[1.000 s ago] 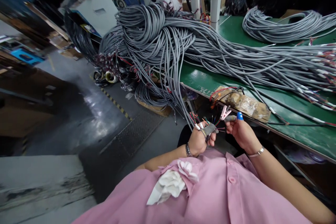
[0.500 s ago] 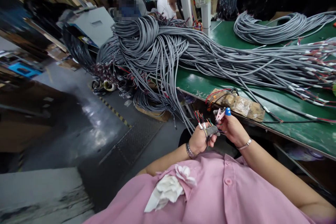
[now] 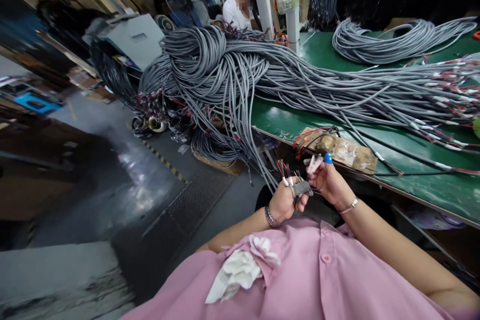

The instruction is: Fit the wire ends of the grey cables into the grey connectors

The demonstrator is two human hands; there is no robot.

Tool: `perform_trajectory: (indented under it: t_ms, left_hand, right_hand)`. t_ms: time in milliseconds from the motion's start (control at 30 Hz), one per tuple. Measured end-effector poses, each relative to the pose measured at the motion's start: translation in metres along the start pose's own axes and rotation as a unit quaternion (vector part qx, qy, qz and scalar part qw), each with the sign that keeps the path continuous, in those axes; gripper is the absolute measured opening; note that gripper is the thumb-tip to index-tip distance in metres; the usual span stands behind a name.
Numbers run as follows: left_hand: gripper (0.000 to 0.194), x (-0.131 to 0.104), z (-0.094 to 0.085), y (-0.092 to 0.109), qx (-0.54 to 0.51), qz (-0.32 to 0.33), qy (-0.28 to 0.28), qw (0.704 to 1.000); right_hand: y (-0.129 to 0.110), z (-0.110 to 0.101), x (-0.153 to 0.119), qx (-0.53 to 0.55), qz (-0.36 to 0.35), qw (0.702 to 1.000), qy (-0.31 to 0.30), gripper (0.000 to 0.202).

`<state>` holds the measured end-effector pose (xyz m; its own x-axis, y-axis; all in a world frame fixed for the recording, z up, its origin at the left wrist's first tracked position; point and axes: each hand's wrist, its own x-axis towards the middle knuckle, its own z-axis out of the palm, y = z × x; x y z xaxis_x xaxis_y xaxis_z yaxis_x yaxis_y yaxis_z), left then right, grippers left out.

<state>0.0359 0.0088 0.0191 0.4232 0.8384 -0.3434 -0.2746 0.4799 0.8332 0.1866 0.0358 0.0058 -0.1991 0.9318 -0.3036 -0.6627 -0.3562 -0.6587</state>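
Observation:
My left hand (image 3: 284, 202) is closed around grey cables whose ends fan out in thin coloured wires (image 3: 285, 169) above white sleeves. A grey wrap (image 3: 301, 189) covers its thumb. Close beside it on the right, my right hand (image 3: 332, 185) pinches a small pale pink clip (image 3: 314, 165) that looks like a clothes peg. Its thumb wears a blue finger cover (image 3: 328, 158). A few thin dark wires run between the two hands; which fingers grip them is hard to tell.
A large heap of grey cables (image 3: 240, 75) spreads over the green table (image 3: 273, 115) and hangs off its left end. Near the front edge sits a taped cardboard block (image 3: 343, 152). A coil of cable (image 3: 405, 40) lies farther back. A person (image 3: 236, 10) sits beyond the post.
The pale pink clip and my right thumb have shifted and turned slightly. My left hand keeps nearly the same place and hold.

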Motion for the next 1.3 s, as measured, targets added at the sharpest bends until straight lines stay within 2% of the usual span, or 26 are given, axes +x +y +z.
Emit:
perform_trajectory:
  t_ms: [167, 333, 467, 700, 867, 1033, 1167, 1300]
  left_hand:
    - [0.035, -0.011, 0.002, -0.002, 0.010, 0.011, 0.004, 1.000]
    - [0.034, -0.012, 0.007, -0.006, 0.012, 0.050, 0.050, 0.997]
    - [0.032, -0.007, 0.010, -0.007, 0.002, 0.062, 0.069, 0.996]
    - [0.031, 0.000, 0.014, -0.007, -0.013, 0.067, 0.075, 0.995]
    - [0.029, 0.003, 0.014, -0.010, -0.004, 0.062, 0.077, 0.995]
    - [0.031, 0.002, 0.010, -0.013, -0.018, 0.058, 0.072, 0.996]
    - [0.032, -0.004, 0.006, -0.015, -0.020, 0.064, 0.067, 0.996]
    - [0.031, -0.009, 0.007, -0.014, -0.024, 0.074, 0.073, 0.994]
  right_hand:
    - [-0.004, 0.000, -0.004, -0.036, 0.026, 0.999, -0.022, 0.047]
    - [-0.004, 0.002, -0.008, -0.064, -0.026, 0.998, 0.006, 0.029]
    - [-0.003, 0.004, -0.009, -0.060, -0.041, 0.997, 0.003, 0.035]
    - [-0.002, 0.005, 0.002, -0.016, 0.004, 1.000, 0.001, 0.045]
    - [0.002, 0.006, 0.007, 0.020, -0.027, 0.999, 0.034, 0.042]
    - [0.003, 0.006, 0.003, 0.021, -0.022, 0.999, 0.015, 0.046]
    - [0.000, 0.001, 0.000, 0.033, 0.017, 0.999, -0.017, 0.048]
    - [-0.001, -0.003, -0.001, 0.013, 0.002, 1.000, -0.026, 0.032]
